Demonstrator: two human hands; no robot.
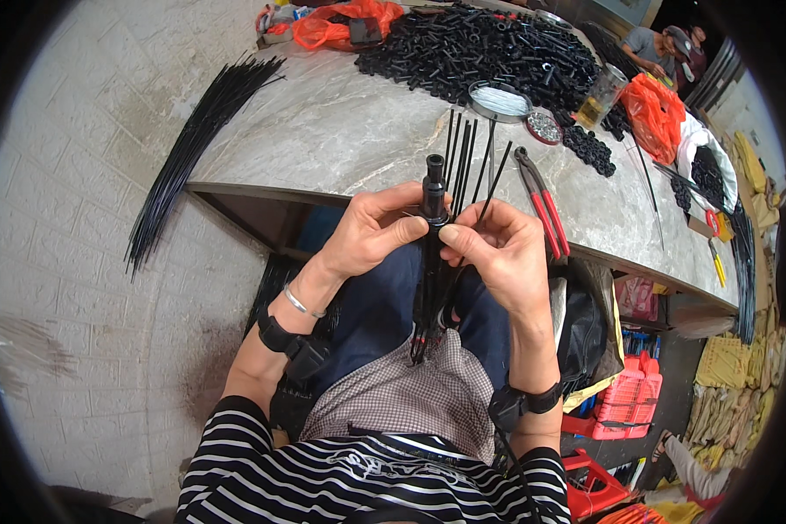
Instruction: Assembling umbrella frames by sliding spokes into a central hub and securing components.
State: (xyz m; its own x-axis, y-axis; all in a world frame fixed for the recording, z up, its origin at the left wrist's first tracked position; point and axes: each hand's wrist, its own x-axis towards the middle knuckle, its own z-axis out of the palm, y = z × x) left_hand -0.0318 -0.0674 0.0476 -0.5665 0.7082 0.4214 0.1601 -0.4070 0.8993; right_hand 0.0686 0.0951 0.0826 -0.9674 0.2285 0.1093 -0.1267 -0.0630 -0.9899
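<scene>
Between my two hands, above my lap, stands a black tubular plastic fitting [434,188], upright and stepped in width. My left hand [377,229] pinches its lower collar from the left with thumb and fingers. From the right, my right hand [503,253] presses its thumb against the same collar, with its fingers curled behind. Several thin black rods [465,166] rise beside the fitting, behind and between my hands. More dark rods hang below it toward the checked cloth [410,393] on my lap. The fingers hide where rods and collar meet.
On the grey stone-topped table [323,131] lie a long rod bundle [203,148], a big heap of black fittings [489,52], red-handled pliers [543,205], a round dish [500,102], a jar [601,96] and an orange bag [653,113]. Another person [655,51] sits at the far right.
</scene>
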